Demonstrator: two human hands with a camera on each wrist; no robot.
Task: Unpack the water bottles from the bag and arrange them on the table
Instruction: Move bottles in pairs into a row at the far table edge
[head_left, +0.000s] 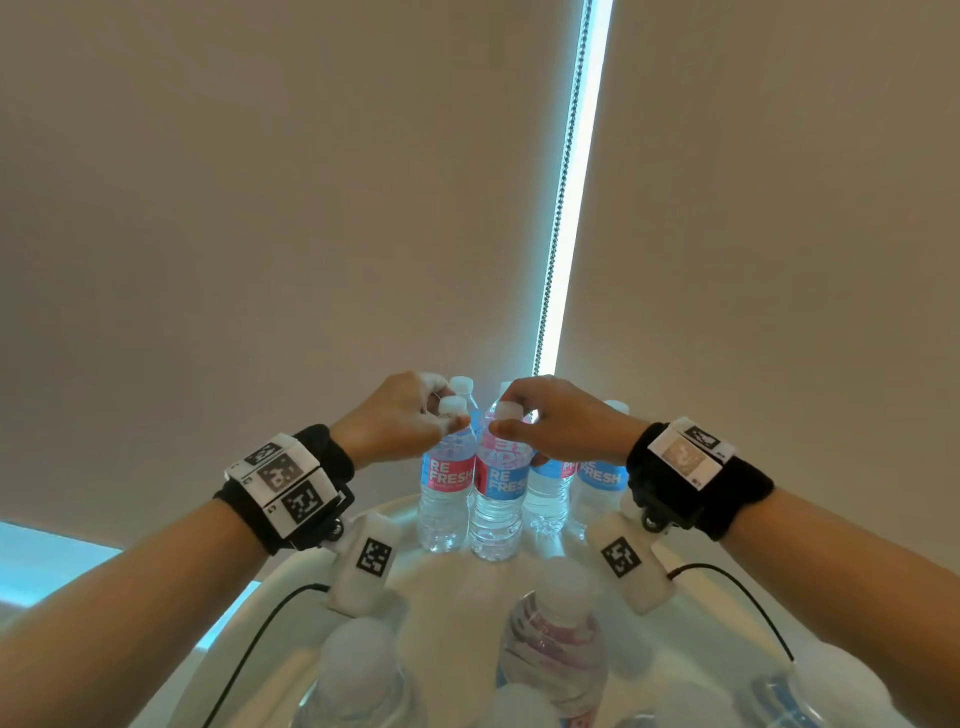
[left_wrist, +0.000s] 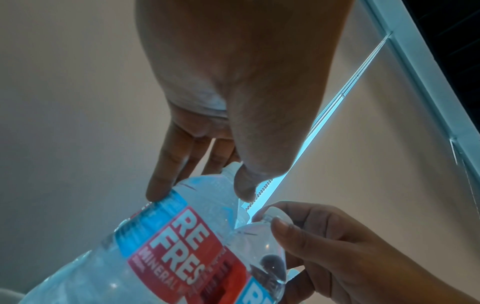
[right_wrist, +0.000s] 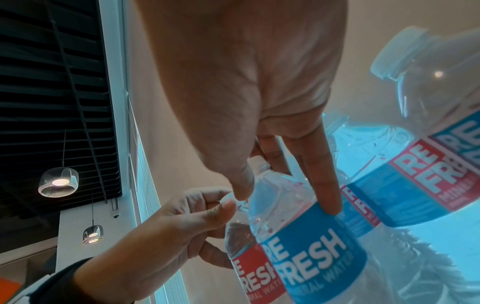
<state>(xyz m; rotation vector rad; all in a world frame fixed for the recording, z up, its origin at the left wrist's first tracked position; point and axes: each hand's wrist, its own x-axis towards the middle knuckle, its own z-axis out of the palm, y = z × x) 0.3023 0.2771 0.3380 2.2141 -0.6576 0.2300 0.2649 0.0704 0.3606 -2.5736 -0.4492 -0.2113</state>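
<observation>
Both hands are on bottles at the far side of the white surface (head_left: 405, 587). The left hand (head_left: 395, 418) has its thumb and fingers pinched around the white cap of the left bottle (head_left: 445, 499), and the right hand (head_left: 558, 421) is pinching the cap of the right bottle (head_left: 496, 504) the same way. The two bottles stand upright, right next to each other and probably touching at the shoulders, though that's hard to call from the head view. In the left wrist view the little finger (left_wrist: 162, 185) reaches down to the top edge of the label. The right wrist view shows the same thing on the other bottle.

Just behind and to the right of the held pair stand more bottles (head_left: 597, 483) with the same blue and red REFRESH labels, also upright, packed close together. A few more capped bottles (head_left: 556, 644) sit at the near edge, blurry and very close to the camera, so I can't tell what they're standing in.

Behind everything hangs a beige roller blind (head_left: 260, 208) with a bead chain (head_left: 563, 182) running down the bright gap.
</observation>
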